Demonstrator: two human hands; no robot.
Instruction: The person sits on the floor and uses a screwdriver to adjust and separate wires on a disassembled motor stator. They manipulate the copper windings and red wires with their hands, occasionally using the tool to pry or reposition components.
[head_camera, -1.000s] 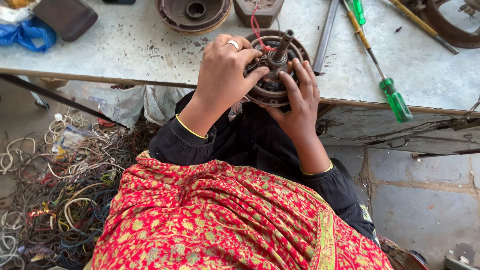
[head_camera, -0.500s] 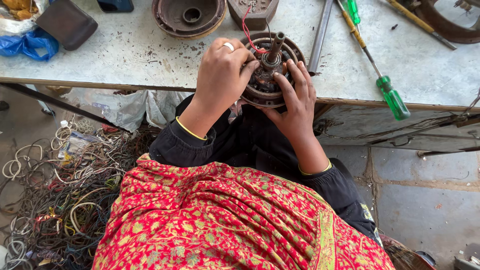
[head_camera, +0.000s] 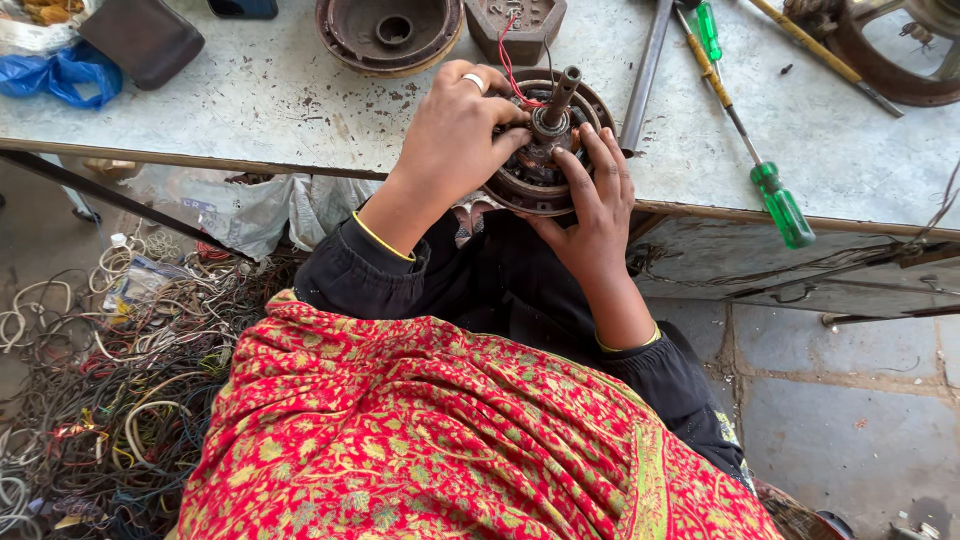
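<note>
From the head view I look down on both hands, which are together on one round motor part (head_camera: 545, 150) at the near edge of the worktable (head_camera: 250, 110).

The left hand (head_camera: 455, 135) comes from the left side and lies over the left half of the motor part. Its fingers (head_camera: 505, 125) are bent and close together, and the tips press into the dark inner part, just left of the metal shaft (head_camera: 560, 95) that stands up from the middle. There is a ring (head_camera: 473, 80) on one finger. I cannot tell if these fingers pinch something small inside, because they hide it.

The right hand (head_camera: 598, 205) holds the motor part from the near and right side. Its fingers (head_camera: 590, 160) are spread a little and point away from me, lying on the rim and the inner part, with the tips just right of the shaft. So the shaft stands between the fingertips of the two hands, and the rim shows around them.

Thin red wires (head_camera: 512, 75) rise from the motor part just beyond the left fingertips. To the right of the right fingers lie a metal rod (head_camera: 645, 75) and a green-handled screwdriver (head_camera: 780, 205), near but not touching. Beyond the left hand stands a rusty round cover (head_camera: 388, 35).
</note>
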